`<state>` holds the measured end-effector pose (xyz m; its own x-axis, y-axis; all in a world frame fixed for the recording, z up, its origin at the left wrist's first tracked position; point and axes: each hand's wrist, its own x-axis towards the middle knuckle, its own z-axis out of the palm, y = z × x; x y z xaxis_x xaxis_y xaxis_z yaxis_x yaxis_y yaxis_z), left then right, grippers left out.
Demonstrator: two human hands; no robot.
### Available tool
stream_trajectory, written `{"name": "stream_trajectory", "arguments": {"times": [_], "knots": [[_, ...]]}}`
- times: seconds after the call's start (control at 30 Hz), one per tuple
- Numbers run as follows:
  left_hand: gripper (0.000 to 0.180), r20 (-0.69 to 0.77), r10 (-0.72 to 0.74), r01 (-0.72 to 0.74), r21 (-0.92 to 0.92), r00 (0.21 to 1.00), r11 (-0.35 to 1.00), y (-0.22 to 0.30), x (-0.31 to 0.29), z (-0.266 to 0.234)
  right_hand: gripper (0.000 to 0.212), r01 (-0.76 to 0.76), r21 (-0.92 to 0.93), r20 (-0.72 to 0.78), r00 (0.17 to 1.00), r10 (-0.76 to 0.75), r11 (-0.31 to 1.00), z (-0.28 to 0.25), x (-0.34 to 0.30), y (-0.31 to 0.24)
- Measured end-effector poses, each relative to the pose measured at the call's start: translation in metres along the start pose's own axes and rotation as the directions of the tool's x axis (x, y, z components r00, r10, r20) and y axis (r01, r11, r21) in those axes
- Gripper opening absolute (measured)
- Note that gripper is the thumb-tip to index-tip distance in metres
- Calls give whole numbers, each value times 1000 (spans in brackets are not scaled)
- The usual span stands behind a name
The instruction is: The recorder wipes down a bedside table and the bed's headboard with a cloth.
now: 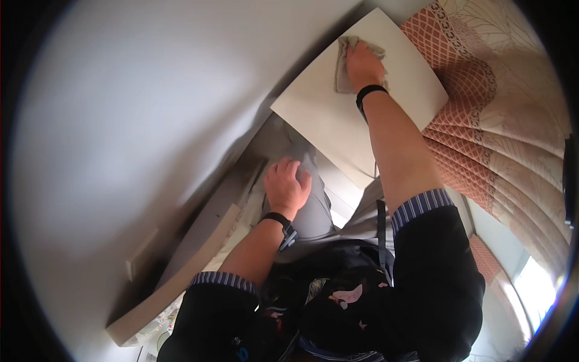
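A greyish-beige cloth (344, 75) lies on the white top (313, 102) of a small cabinet or table. My right hand (365, 63) is closed over the cloth and presses it against that surface, near the far edge. Part of the cloth is hidden under the palm. Over my grey-trousered knee (313, 211), my left hand (286, 187) holds nothing. Its fingers are slightly bent and the thumb stands apart; whether it touches the leg I cannot tell.
A pale wall (151, 90) runs along the left side of the white top. Patterned curtains (470, 90) hang against its right side. At lower left stands a light wooden board edge (175, 283), beside my left forearm. A wall plate (142, 253) is near it.
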<state>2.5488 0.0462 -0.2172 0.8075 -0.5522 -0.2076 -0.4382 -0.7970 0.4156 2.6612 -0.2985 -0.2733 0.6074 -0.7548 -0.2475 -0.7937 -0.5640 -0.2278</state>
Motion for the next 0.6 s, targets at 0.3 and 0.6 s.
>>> {"name": "stream_trajectory", "arguments": {"times": [0.3, 0.6], "knots": [[24, -12, 15, -16, -14, 1000, 1000, -1, 5, 0, 22, 94, -90, -62, 993, -100, 991, 22, -40, -57], [30, -9, -81, 81, 7, 997, 997, 2, -12, -8, 29, 246, 55, 62, 966, -249, 968, 44, -235, 5]]}}
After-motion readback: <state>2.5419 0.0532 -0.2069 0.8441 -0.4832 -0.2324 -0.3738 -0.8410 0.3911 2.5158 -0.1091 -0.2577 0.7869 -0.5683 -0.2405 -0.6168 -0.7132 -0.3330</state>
